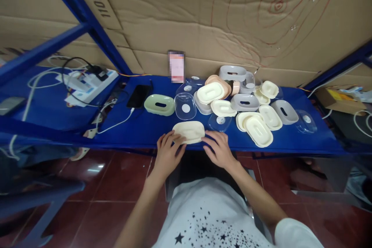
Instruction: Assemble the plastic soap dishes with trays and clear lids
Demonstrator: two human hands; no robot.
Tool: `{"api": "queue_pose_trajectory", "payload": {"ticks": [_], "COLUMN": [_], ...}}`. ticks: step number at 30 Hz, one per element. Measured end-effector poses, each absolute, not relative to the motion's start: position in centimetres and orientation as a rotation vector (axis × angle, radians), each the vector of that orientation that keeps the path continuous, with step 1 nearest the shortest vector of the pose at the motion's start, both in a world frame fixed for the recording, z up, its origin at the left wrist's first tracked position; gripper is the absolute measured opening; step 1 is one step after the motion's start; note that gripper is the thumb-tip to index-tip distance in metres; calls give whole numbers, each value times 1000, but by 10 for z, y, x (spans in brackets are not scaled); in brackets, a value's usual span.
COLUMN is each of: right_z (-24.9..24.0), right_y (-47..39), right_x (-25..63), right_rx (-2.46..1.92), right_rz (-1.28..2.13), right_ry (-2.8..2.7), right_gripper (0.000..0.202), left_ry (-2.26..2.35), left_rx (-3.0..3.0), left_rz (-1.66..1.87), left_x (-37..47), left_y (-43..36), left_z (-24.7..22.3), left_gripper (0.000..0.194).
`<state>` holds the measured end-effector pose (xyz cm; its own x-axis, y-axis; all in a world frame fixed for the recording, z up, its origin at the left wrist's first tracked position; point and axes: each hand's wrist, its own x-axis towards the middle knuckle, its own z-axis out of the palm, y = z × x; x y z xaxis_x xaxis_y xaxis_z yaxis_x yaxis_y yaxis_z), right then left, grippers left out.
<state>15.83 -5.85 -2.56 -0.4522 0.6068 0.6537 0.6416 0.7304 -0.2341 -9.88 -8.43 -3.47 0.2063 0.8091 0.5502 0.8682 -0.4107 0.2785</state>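
Observation:
A cream oval tray [189,131] lies on the blue table at its front edge, between my two hands. My left hand [170,149] rests at its left end, fingers spread and the tips over the rim. At the right end is my right hand [219,148], its fingers apart and the fingertips near or touching the rim. Just behind the tray stand a green oval dish [151,105] with a dark slot and a clear lid [180,113] with a round white label. Another clear lid [216,124] lies behind my right hand.
Cream trays [260,133], grey slotted dishes [245,102] and peach pieces [215,80] are piled on the right. A black phone [139,96] with a white cable lies left. Another phone [176,68] leans on the cardboard wall [162,15]. A power strip [95,89] sits far left.

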Motion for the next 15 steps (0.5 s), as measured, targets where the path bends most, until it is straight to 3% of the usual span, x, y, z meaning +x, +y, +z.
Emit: {"api": "queue_pose_trajectory", "payload": {"ticks": [8, 15], "right_z": [-44, -94], "right_y": [-61, -92], "right_x": [136, 121], "right_rx": [-1012, -1220], "right_rz": [-143, -172], "right_ry": [-2151, -2206], "right_gripper": [25, 57], "left_ry": [-1642, -1678], "left_rx": [-2211, -2129], "left_rz": [-1155, -1174], "left_x": [-92, -86], "left_y": [-80, -81], "left_z": [-70, -88], "left_gripper": [23, 28]}}
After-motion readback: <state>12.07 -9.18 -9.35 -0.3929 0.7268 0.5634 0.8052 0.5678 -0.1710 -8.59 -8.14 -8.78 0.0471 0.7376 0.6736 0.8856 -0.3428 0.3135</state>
